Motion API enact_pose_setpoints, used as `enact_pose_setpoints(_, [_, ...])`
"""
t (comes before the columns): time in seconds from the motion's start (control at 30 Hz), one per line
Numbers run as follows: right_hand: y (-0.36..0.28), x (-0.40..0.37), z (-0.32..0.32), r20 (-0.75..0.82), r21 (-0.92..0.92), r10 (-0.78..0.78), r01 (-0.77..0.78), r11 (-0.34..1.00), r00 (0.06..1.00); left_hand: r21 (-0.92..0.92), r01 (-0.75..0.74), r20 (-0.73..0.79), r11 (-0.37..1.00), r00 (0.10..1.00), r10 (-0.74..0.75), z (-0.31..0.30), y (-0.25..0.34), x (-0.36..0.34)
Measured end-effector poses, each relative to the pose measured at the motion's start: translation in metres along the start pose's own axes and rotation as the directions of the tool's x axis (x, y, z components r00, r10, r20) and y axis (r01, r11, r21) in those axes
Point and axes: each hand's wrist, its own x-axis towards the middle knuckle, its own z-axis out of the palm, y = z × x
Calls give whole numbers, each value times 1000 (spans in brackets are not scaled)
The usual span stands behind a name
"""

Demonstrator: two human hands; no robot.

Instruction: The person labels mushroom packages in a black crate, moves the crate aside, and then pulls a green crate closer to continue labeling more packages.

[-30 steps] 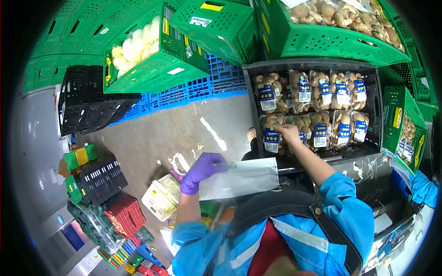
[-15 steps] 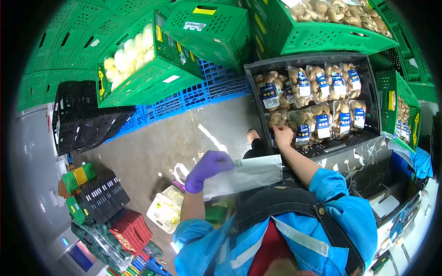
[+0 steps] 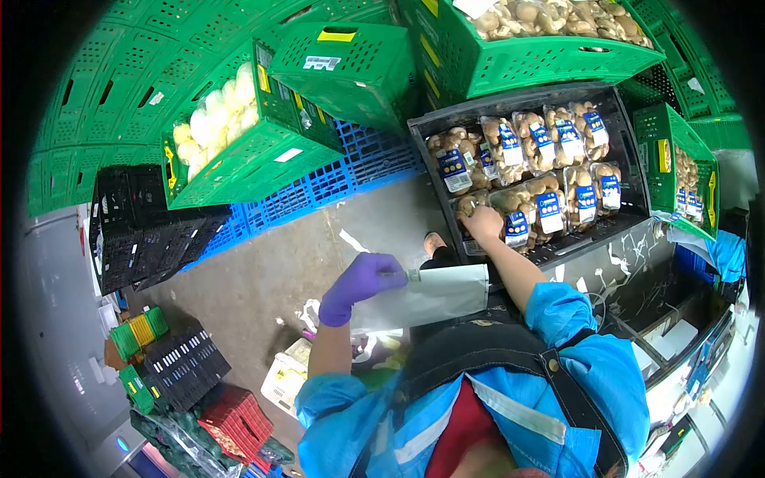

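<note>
My left hand (image 3: 360,285), in a purple glove, pinches the left end of a whitish sheet (image 3: 446,296) that stretches across in front of my body. A small greenish-grey label (image 3: 413,275) shows on the sheet's upper edge near my fingers. My bare right hand (image 3: 483,226) rests on the near-left mushroom pack (image 3: 472,201) with its fingers curled together. Whatever may be under those fingertips is hidden. This pack lies in a black crate (image 3: 558,253) among several clear packs of brown mushrooms, most showing blue-and-white labels.
Green crates surround the black one; one of mushrooms (image 3: 558,68) is behind it, another (image 3: 684,171) to its right. A green crate of pale vegetables (image 3: 255,163) stands on a blue pallet (image 3: 323,175). A white basket (image 3: 283,382) sits on the floor (image 3: 263,279).
The view has shifted slightly, so the crates appear lower or further left. My right hand has turned and now lies closer over the near-left pack. My left hand still holds the sheet.
</note>
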Motion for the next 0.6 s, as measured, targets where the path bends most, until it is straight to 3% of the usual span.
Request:
enact_pose_setpoints(0.03, [4,7,-2,-1,0,-1,1,1000,1000,-1,-2,5,1000,1000,2,0,4,4])
enact_pose_setpoints(0.1, [11,21,-11,68,388,40,-63,919,997,48,28,14,998,999,-28,-1,11,17])
enact_pose_setpoints(0.13, [9,14,-43,175,644,-110,-29,764,978,92,62,23,994,998,-64,-1,16,23])
enact_pose_setpoints(0.17, [5,7,-76,435,734,-162,-245,633,886,86,68,9,994,998,-69,0,22,30])
enact_pose_setpoints(0.23, [10,-10,-120,468,833,-462,-201,516,753,162,18,47,987,999,-26,7,39,44])
enact_pose_setpoints(0.27, [8,-23,-139,467,836,-471,-199,512,749,167,24,39,986,999,-31,12,46,51])
enact_pose_setpoints(0.3, [5,-38,-157,280,839,-633,136,527,722,213,-26,59,977,998,14,19,54,59])
enact_pose_setpoints(0.33, [2,-50,-171,110,757,-779,457,468,617,259,-79,83,963,995,59,25,62,65])
enact_pose_setpoints(0.37, [-1,-57,-182,123,696,-788,514,501,603,266,-79,83,961,995,59,29,70,70])
enact_pose_setpoints(0.47, [7,-54,-177,182,728,-769,441,524,612,292,-82,130,953,990,46,37,83,79])
enact_pose_setpoints(0.53, [16,-52,-176,250,745,-668,301,595,701,267,-277,12,923,959,284,35,81,79])
enact_pose_setpoints(0.6, [23,-51,-178,230,749,-702,338,570,674,219,-198,46,955,980,193,35,80,77])
